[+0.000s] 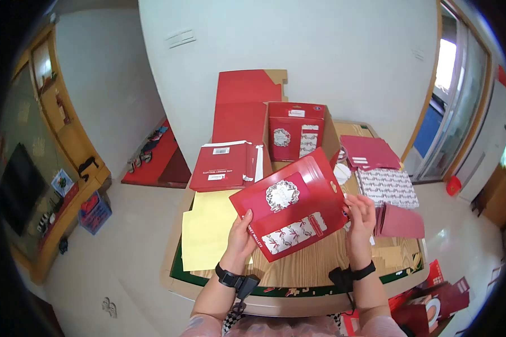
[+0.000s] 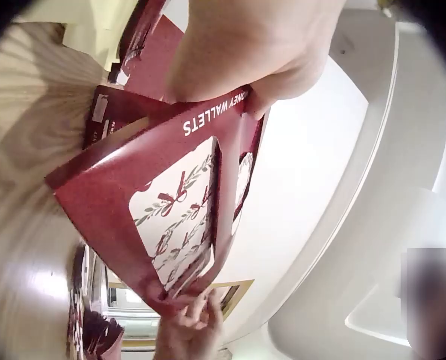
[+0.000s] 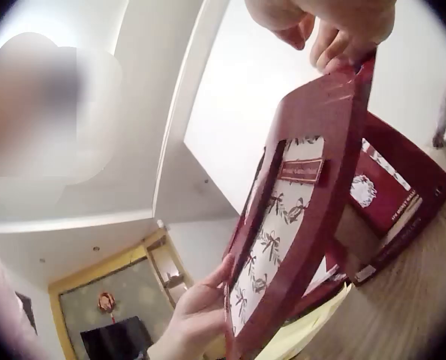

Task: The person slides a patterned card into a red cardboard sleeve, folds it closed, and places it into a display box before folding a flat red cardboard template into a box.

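Over the tabletop (image 1: 298, 273), a red pack (image 1: 289, 205) is gripped by the left hand (image 1: 240, 240) at eight o'clock and pinched by the right hand (image 1: 360, 218) at three, the carton (image 1: 331, 137) at twelve and yellow sheets (image 1: 203, 238) at nine being partly blocked.

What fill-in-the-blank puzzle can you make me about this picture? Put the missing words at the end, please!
1. The left hand and right hand hold a packet that is mostly ____.
2. The last word printed along its bottom edge is ____.
3. The big plain paper sheets on the table are ____.
4. The bands around both wrists are ____.

Missing words: red; WALLETS; yellow; black.
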Tool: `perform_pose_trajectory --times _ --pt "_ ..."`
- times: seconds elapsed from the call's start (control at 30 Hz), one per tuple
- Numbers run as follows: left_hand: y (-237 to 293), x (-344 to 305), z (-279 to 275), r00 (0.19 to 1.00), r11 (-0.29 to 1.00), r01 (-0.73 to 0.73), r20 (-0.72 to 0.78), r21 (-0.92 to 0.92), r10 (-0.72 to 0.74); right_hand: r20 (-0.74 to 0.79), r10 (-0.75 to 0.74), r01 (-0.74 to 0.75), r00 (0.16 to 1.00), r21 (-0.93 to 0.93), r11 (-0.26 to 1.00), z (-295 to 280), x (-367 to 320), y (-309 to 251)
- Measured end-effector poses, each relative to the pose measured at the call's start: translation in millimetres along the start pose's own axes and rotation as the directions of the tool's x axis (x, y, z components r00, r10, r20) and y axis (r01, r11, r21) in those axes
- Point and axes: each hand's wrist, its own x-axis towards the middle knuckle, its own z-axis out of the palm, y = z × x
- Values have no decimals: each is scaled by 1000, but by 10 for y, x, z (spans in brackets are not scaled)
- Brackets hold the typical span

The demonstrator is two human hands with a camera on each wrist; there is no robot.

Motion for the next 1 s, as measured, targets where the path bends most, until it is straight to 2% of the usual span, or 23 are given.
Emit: perform_pose_trajectory --times 0.07,0.17,0.3,0.33,0.4,0.43,0.5,0.57,0.6,0.7,0.73,0.83,0.87,0.97,1.0 --pt "-10 3 -63 1000 998 -21 -14 -63 20 -163 27 -21 986 36 999 -85 -38 155" --pt "-87 2 -179 999 991 -37 -38 -132 32 -69 217 -204 974 156 967 -84 -178 312" --pt "-124 -7 -197 998 985 -53 -45 -165 46 230 368 -391 901 62 918 134 -338 350" --pt "-129 -10 -195 999 986 -44 -34 -162 39 316 379 -405 870 19 914 107 -365 396" --pt "-186 -46 -163 1000 991 -10 -15 -132 8 341 370 -374 864 -55 926 -36 -444 555" --pt "-221 -71 -148 998 988 52 26 -146 -48 350 368 -359 861 -94 929 -95 -464 579" --pt "-257 -110 -117 980 969 178 115 -169 -160 224 331 -308 917 -130 942 -176 -466 520" --pt "-193 -147 -41 976 993 119 179 21 -121 139 302 -285 943 -132 949 -235 -393 415" --pt "-152 -148 -34 970 989 87 217 119 -111 55 207 -209 977 23 978 -97 -347 296" --pt "-65 -121 -154 967 934 86 197 348 -163 77 86 -92 993 70 993 -300 -273 276" --pt "-19 -105 -129 972 899 42 191 435 -138 59 105 -107 993 43 993 -295 -284 223" --pt "-3 -102 -75 980 794 -49 182 606 -79 33 177 -163 984 -248 955 -226 -303 216" --pt "-17 -96 -107 979 749 -9 158 663 -128 39 286 -232 957 -487 842 -181 -318 119" --pt "-81 -48 -250 967 605 80 86 792 -241 260 177 -111 949 -250 962 -231 -266 377" --pt "-97 -59 -273 962 565 97 69 819 -265 264 233 -158 936 -277 948 -255 -259 406"
